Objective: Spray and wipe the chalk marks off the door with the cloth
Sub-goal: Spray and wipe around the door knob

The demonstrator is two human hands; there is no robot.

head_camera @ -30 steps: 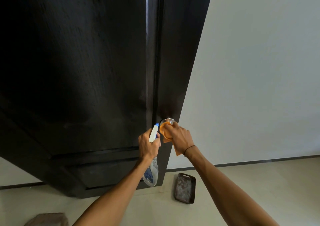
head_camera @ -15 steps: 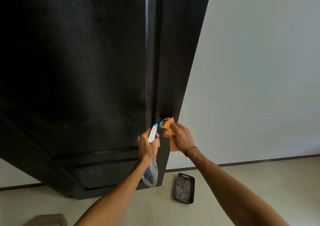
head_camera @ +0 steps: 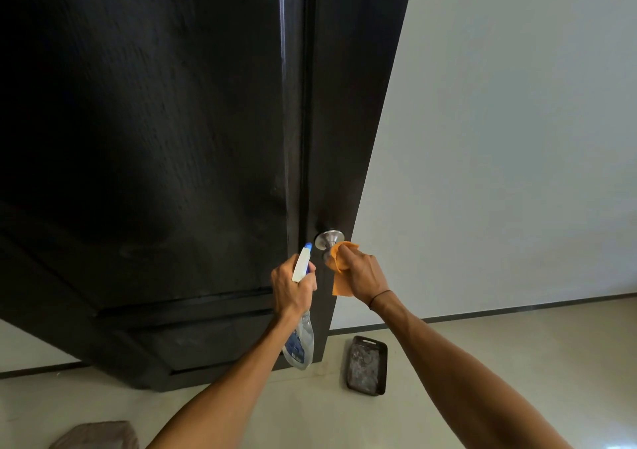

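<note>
While we look down along the dark door (head_camera: 155, 138), the left hand (head_camera: 293, 288) has its fingers wrapped round the neck of the spray bottle (head_camera: 300, 343), white nozzle with its blue tip pointing up at the panel and the clear body hanging below the wrist. Just beside it, the right hand (head_camera: 360, 274) grips the orange cloth (head_camera: 339, 262), bunched in the fingers and pressed against the underside of the silver door knob (head_camera: 327, 239), with a loose corner dangling beneath the palm. We can't make out any chalk marks on the wood from here. Down on the pale floor (head_camera: 482, 362), a dark tray (head_camera: 367, 366) lies near the door's edge.
</note>
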